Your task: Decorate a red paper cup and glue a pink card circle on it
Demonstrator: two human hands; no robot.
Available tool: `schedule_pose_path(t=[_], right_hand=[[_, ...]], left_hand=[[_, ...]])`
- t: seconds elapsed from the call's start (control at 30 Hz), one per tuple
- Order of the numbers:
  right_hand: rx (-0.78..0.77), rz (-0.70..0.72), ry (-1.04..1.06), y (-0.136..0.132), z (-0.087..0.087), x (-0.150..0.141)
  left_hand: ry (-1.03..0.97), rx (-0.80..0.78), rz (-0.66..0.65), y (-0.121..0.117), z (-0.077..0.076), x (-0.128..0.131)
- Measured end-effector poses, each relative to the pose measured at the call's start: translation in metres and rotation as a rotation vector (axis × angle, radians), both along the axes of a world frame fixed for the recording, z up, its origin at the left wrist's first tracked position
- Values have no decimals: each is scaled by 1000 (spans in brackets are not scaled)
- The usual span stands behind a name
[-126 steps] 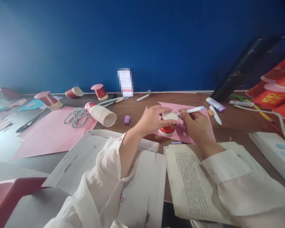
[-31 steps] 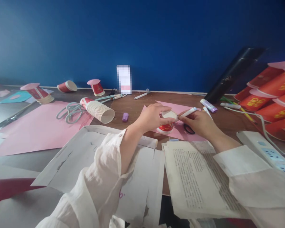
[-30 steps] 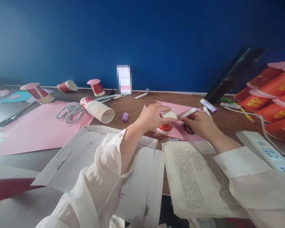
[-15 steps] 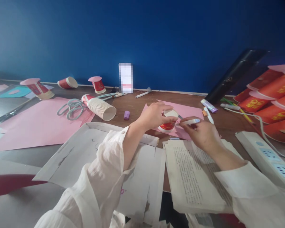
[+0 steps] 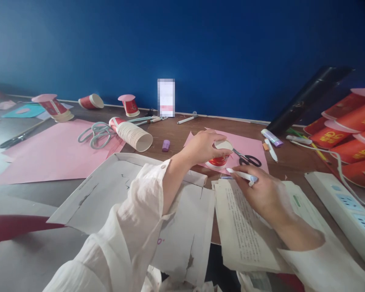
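My left hand (image 5: 200, 148) is closed around a small red paper cup (image 5: 218, 161), its thumb and fingers at the pale round end that faces up. The cup stands on a sheet of pink paper (image 5: 249, 145). In my right hand (image 5: 263, 190) is a white marker (image 5: 242, 175) with a light blue end, its tip low and just right of the cup's foot. Black-handled scissors (image 5: 251, 160) lie on the pink paper behind the marker. A small bluish cap (image 5: 226, 177) rests at the paper's near edge.
Printed sheets (image 5: 240, 231) and a torn white box lid (image 5: 188, 227) lie nearest me. A power strip (image 5: 346, 202) and a stack of red cups (image 5: 357, 134) stand right. Nested cups (image 5: 135, 136), grey-handled scissors (image 5: 97, 136) and pink sheets (image 5: 57, 158) lie left.
My right hand with the marker has drawn away from the cup's upper edge, down and toward me, uncovering the black-handled scissors. My left hand keeps its hold on the cup.
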State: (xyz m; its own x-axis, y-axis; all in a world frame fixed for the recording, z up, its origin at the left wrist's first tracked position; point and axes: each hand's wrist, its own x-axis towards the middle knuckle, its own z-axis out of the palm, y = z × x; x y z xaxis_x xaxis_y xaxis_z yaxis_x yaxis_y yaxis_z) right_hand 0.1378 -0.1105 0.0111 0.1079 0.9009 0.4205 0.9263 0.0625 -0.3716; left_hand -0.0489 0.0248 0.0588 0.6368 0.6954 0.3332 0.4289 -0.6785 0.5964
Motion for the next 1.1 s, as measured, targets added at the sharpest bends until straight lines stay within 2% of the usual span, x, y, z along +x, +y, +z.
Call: schedule_pose_path(t=[0.47, 0.67, 1.1], right_hand=[[26, 128, 103, -7, 0, -15], [160, 168, 85, -2, -4, -22], [152, 219, 113, 12, -2, -36]], left_hand=[[31, 5, -3, -3, 4, -1], [32, 36, -19, -2, 3, -1], [61, 26, 1, -2, 3, 0]])
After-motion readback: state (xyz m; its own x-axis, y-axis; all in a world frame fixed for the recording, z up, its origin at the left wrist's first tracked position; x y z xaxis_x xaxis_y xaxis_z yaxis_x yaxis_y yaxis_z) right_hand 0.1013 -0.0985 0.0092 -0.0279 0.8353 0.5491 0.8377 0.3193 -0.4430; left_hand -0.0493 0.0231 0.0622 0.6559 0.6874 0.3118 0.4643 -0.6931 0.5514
